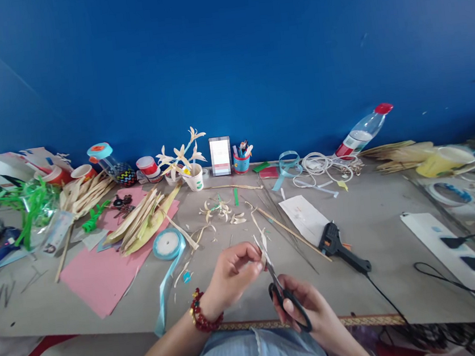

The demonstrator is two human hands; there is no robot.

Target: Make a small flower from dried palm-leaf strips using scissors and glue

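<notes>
My left hand (pixel 235 274), with a red bead bracelet (pixel 203 312) at the wrist, pinches a small pale piece of dried husk (pixel 264 255) between thumb and fingers. In my right hand (pixel 305 301) is a pair of scissors (pixel 279 287) with black handles, fingers through the loops. The scissor blades point away from me and lie right at the husk piece; whether they touch it I cannot tell. Beyond the hands, small cut husk petals (pixel 219 210) lie scattered on the grey table (pixel 218 306).
Left: a light blue ribbon roll (pixel 168 244), pink paper (pixel 98 279) and a husk bundle (pixel 139 220). Right: a black glue gun (pixel 340 249), white paper (pixel 304 216) and a power strip (pixel 438 252) with cables. Husk flowers in a cup (pixel 195 178) and a tilted bottle (pixel 363 134) stand by the wall.
</notes>
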